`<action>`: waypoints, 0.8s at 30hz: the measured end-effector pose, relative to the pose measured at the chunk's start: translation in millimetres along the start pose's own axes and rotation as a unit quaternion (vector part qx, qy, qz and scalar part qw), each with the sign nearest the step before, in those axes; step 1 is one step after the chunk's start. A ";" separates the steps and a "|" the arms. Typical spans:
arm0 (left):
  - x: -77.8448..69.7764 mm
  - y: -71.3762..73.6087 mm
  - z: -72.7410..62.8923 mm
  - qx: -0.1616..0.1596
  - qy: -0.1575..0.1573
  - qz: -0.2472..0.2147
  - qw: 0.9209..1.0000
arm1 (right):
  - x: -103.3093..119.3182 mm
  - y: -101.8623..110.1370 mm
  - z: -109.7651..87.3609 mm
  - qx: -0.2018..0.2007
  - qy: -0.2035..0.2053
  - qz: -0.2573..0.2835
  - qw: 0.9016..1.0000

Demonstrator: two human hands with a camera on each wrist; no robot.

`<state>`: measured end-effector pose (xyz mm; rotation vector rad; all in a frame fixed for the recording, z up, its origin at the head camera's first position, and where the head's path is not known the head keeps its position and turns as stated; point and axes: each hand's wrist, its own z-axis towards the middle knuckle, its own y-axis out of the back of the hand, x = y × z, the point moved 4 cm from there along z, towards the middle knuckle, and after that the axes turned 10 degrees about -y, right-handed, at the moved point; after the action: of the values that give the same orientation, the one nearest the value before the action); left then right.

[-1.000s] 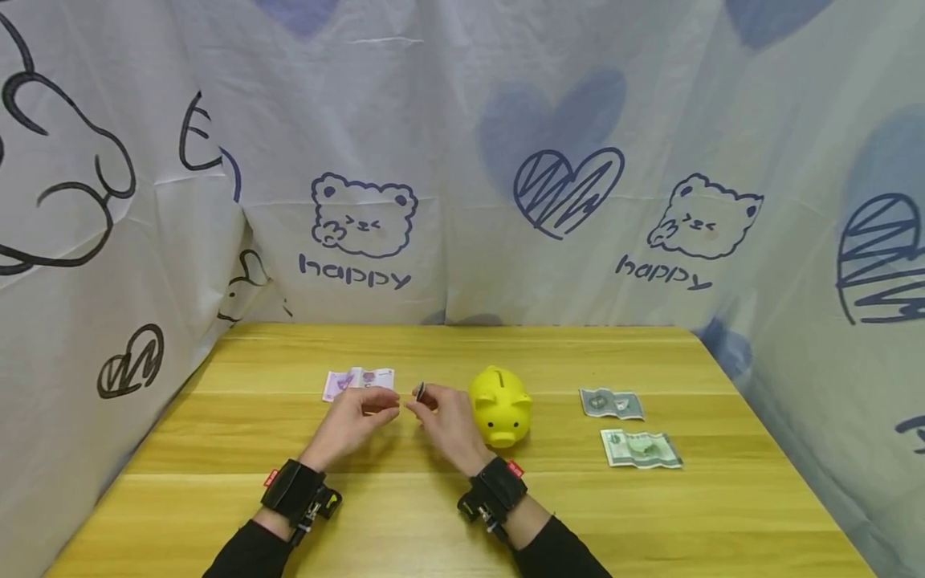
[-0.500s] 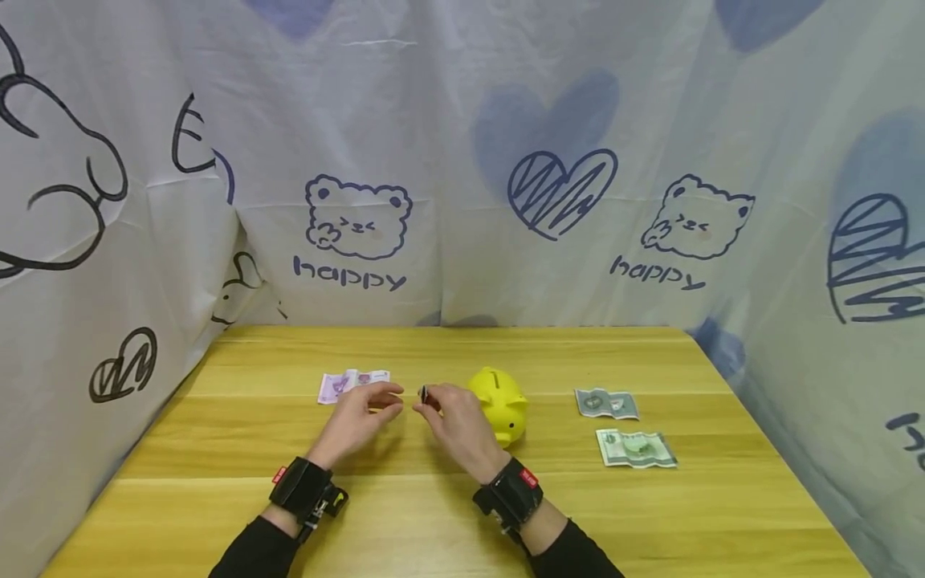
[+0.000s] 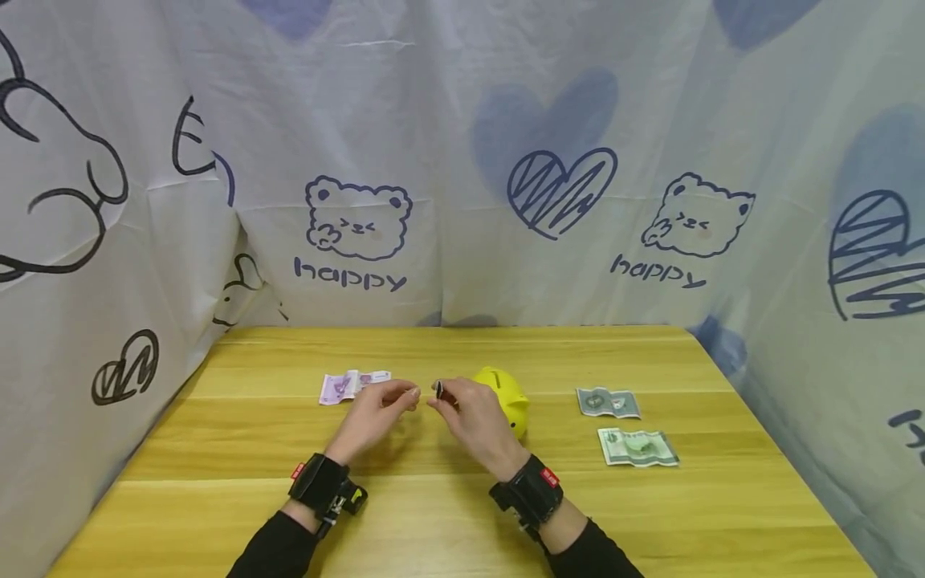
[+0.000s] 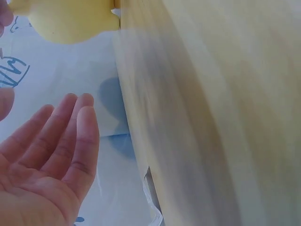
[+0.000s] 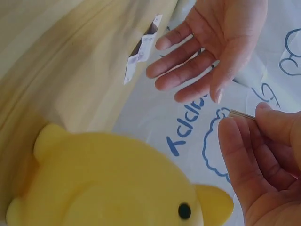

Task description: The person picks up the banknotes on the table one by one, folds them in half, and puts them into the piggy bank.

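My right hand [image 3: 473, 417] pinches a small thin coin [image 3: 439, 389] between thumb and fingertips. In the right wrist view the coin [image 5: 242, 114] is seen edge-on with fine lines, and I cannot tell if several are stacked. My left hand [image 3: 377, 413] hovers just left of it with relaxed, slightly bent fingers, holding nothing; its spread fingers [image 5: 186, 70] show in the right wrist view. A yellow piggy bank [image 3: 509, 393] with a slot on its back stands behind the right hand, which partly covers it. The left palm [image 4: 47, 188] faces the camera in the left wrist view.
A pinkish banknote [image 3: 340, 387] lies behind the left hand. A grey-green banknote [image 3: 609, 403] and a green banknote [image 3: 638, 448] lie at the right of the wooden table [image 3: 433, 530]. A white printed curtain [image 3: 462, 265] encloses the back and sides.
Both hands have shifted a little to the right, the coin staying pinched in the right one. The right hand now covers more of the piggy bank. The banknotes have stayed put.
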<state>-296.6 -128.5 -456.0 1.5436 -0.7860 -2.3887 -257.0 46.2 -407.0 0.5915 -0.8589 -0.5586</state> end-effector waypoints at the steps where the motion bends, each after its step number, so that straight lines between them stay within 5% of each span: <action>1: 0.0 -1.0 0.7 -0.001 0.003 -0.009 1.000 | -1.4 1.2 0.1 -0.002 0.000 0.000 1.000; 24: -6.6 -25.1 9.7 -0.001 0.004 -0.046 0.999 | -20.1 23.3 -1.6 0.017 -0.032 0.070 0.997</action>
<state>-299.2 -101.4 -461.0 1.6199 -0.7259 -2.4453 -261.5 76.4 -402.6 0.5412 -0.9636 -0.4387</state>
